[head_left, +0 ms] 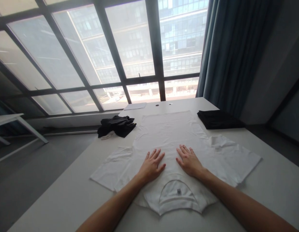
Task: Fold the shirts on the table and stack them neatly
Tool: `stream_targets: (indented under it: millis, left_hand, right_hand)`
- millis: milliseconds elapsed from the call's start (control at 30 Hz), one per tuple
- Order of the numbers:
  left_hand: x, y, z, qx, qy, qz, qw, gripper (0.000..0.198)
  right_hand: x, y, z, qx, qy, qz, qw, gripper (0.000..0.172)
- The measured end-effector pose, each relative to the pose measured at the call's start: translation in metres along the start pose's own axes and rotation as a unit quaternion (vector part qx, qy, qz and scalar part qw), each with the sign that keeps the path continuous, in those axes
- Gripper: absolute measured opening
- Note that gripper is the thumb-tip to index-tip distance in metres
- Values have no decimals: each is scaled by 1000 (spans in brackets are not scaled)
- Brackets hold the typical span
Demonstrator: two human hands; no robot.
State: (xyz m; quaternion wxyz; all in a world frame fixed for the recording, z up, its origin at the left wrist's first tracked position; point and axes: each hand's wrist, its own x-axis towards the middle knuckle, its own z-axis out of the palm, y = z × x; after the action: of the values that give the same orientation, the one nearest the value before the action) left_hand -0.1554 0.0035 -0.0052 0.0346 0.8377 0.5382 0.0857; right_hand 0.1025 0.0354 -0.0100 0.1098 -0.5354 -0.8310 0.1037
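Note:
A white T-shirt (pixel 168 132) lies spread out on the white table (pixel 67 196), its neckline toward me and its hem at the far side. Both sleeves stretch out to the sides, with some wrinkles near the shoulders. My left hand (pixel 152 165) rests flat on the upper chest, left of the middle, fingers spread. On the right of the middle, my right hand (pixel 188 160) also lies flat on the fabric with its fingers extended. Inside the collar shows a small grey label (pixel 179 191). Neither hand grips the cloth.
A crumpled black cloth pile (pixel 117 125) sits at the table's left edge, with a bit of white under it. Folded black cloth (pixel 219 119) lies at the right edge. White paper (pixel 135 106) is at the far end. Behind stand windows and a blue curtain (pixel 226 58).

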Motion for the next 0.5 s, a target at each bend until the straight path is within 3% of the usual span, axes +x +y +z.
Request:
stream_targets:
  millis: [500]
  left_hand:
    - [0,5,-4,-17,0,-12,1000,61]
  right_hand:
    - [0,3,6,-14,4,0,1000,62]
